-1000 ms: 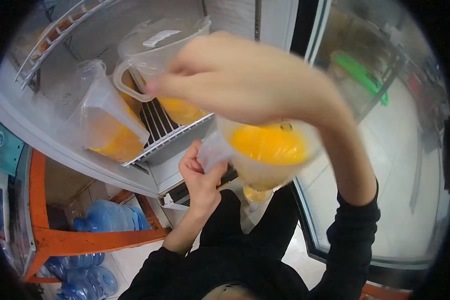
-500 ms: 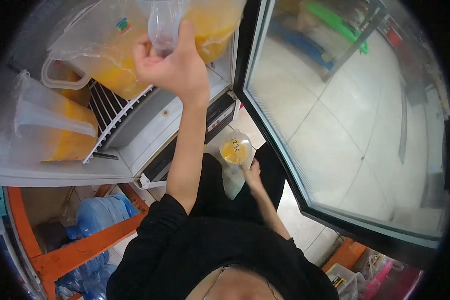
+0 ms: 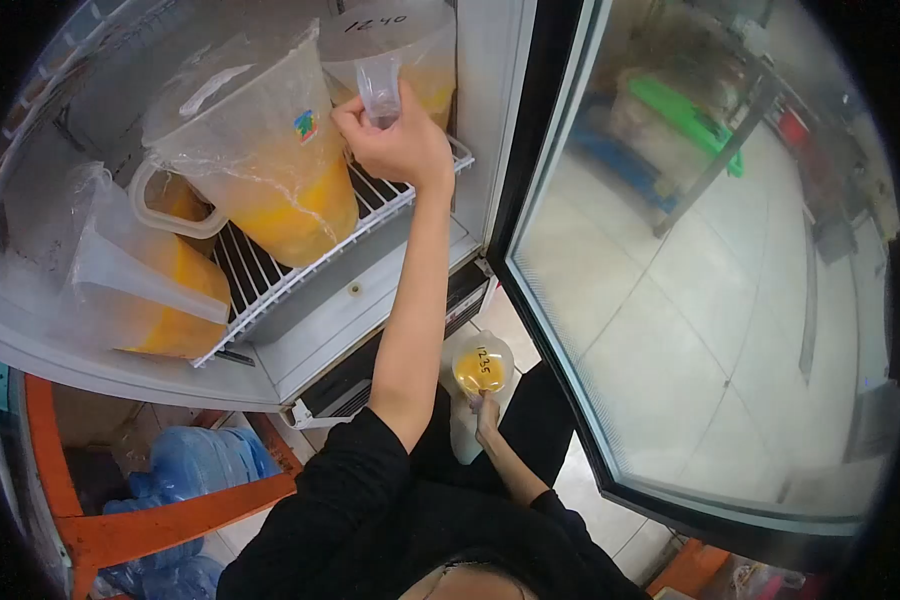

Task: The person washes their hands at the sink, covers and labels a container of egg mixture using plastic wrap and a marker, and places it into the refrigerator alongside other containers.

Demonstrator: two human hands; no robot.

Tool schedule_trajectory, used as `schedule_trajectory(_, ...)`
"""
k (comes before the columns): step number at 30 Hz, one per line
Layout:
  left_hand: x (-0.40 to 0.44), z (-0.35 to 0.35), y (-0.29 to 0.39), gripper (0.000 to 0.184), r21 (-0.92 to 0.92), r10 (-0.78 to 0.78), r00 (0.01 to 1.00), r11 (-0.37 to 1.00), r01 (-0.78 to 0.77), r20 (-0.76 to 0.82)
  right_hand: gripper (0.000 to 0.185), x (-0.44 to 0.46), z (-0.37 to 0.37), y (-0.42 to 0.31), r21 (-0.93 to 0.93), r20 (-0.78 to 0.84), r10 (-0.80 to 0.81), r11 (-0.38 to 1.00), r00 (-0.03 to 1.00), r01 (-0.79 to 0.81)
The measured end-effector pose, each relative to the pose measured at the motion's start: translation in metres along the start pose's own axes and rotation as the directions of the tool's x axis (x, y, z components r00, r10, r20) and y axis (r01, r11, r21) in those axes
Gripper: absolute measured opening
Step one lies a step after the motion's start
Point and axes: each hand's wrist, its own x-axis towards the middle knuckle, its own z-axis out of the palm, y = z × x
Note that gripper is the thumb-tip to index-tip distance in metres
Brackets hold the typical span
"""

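Observation:
Inside the open fridge, my left hand is closed on the handle of a clear plastic pitcher marked 1240, with yellow liquid in it. That pitcher is at the right end of the wire rack, though its base is partly hidden by my hand and arm. Low between my legs, my right hand grips a second pitcher, labelled 1235, also with yellow contents. Left of my left hand stands a large plastic-covered pitcher of yellow liquid. Farther left is another covered pitcher, its handle facing out.
The fridge's glass door is swung open on the right. The white wire rack has a raised front edge. Blue water jugs lie within an orange frame at lower left.
My left hand and its pitcher have moved deeper and to the right of the large covered pitcher, uncovering it. My right hand still holds its pitcher. The whole view has shifted.

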Motion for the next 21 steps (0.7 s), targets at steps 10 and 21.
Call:
schedule_trajectory(10,0.04,0.024,-0.053,0.033,0.436,0.187,0.982,0.887,-0.154,-0.032,0.027,-0.024,-0.015,-0.059,0.219,-0.094,-0.182,0.955,0.979,0.199)
schedule_trajectory(21,0.067,0.037,-0.072,0.044,0.528,0.136,0.991,0.842,-0.111,-0.007,0.014,-0.209,-0.041,-0.274,0.299,0.165,-0.449,0.871,0.878,0.39)
